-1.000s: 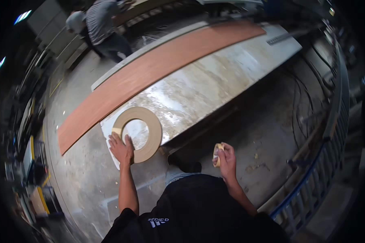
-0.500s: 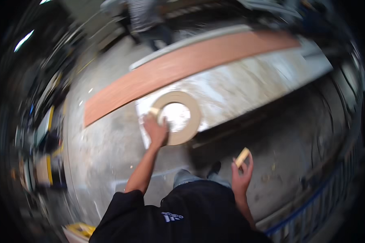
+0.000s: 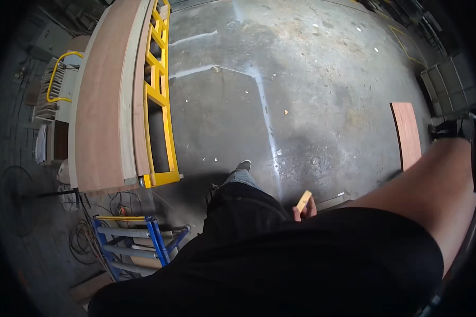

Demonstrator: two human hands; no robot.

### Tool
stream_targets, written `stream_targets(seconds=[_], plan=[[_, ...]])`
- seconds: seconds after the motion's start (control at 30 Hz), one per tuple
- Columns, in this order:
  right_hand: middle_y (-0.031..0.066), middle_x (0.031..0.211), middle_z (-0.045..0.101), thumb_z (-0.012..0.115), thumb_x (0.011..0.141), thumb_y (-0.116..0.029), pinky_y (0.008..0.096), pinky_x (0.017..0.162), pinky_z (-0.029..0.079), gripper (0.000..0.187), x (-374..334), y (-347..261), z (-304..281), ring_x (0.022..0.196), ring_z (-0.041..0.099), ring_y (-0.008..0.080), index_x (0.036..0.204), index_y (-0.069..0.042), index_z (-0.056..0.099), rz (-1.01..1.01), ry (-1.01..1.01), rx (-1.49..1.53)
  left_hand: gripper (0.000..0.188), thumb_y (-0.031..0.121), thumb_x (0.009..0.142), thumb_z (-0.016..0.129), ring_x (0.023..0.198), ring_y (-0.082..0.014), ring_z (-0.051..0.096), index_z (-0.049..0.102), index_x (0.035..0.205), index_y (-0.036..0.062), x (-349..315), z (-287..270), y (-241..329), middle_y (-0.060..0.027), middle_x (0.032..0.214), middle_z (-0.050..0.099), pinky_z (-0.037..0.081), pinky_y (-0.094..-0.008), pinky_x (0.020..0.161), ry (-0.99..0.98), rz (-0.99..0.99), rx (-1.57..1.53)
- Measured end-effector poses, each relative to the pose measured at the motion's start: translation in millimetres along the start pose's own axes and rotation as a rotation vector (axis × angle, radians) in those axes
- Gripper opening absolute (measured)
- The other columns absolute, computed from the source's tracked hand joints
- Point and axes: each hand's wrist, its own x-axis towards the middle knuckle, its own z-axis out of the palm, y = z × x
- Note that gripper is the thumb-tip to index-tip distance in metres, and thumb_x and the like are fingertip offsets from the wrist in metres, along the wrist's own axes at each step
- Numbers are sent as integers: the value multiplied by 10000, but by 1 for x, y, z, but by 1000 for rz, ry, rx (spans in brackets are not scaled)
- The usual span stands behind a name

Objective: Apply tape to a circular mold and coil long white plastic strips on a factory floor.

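Gripping tape [image 3: 304,199], tilted above the floor [image 3: 322,95]: right hand [image 3: 311,208], partly hidden by the black shirt [image 3: 280,264]. Left hand: out of view, state cannot be told. View's left: boards [image 3: 103,116], yellow frame [image 3: 161,179] alongside; blue rack [image 3: 157,240], nearer. View's right: bare arm [image 3: 423,195], near; reddish board [image 3: 406,134], beyond.

Whitish lines [image 3: 266,113] mark the stained grey floor [image 3: 333,68] beside a yellow frame [image 3: 156,95].

No words, labels, brand marks, numbers or signs can be read anywhere in this view, from twelve o'clock right round the clock face.
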Motion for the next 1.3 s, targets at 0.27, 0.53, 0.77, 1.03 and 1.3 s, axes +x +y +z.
stream_targets(seconds=[0.27, 0.53, 0.77, 1.03, 1.3], plan=[[142, 1216, 751, 707, 1046, -127, 349, 978, 562, 540, 199, -193, 118, 1084, 715, 208, 1539, -30, 507, -181, -103, -166, 387, 203, 896, 742, 1319, -308, 607, 677, 1241, 41, -302, -100, -50, -147, 1379, 652, 522, -431, 1074, -186, -524, -312], [104, 1062, 770, 811, 970, -240, 388, 826, 550, 445, 261, -274, 150, 979, 700, 186, 1301, 20, 664, 33, -61, -139, 252, 93, 879, 746, 1283, -311, 653, 736, 1126, 42, -434, -50, -193, -121, 1289, 724, 568, -406, 1032, -40, -529, -524], [62, 1011, 747, 812, 978, -179, 239, 723, 554, 429, 502, -289, 140, 846, 686, 79, 1264, 66, 608, 198, 221, 584, 314, 153, 1018, 706, 1169, -236, 730, 724, 1296, 8, -677, 57, -243, -137, 1234, 772, 558, -351, 1023, 446, -1917, -788], [74, 1044, 754, 804, 981, -182, 269, 851, 564, 481, 787, -461, 164, 949, 704, 104, 1319, 70, 572, -49, -144, 387, 334, 157, 1019, 728, 1121, -171, 729, 725, 1301, -21, -797, 83, -293, -106, 1207, 784, 563, -320, 1002, 884, -2545, -675], [184, 1002, 775, 807, 943, -240, 408, 847, 604, 440, 1067, -449, 214, 932, 775, 275, 1256, 26, 650, -370, -162, -276, 448, 230, 991, 758, 1236, -262, 711, 689, 1354, -24, -890, 116, -605, -182, 1320, 748, 543, -363, 1064, 735, -2068, -721]])
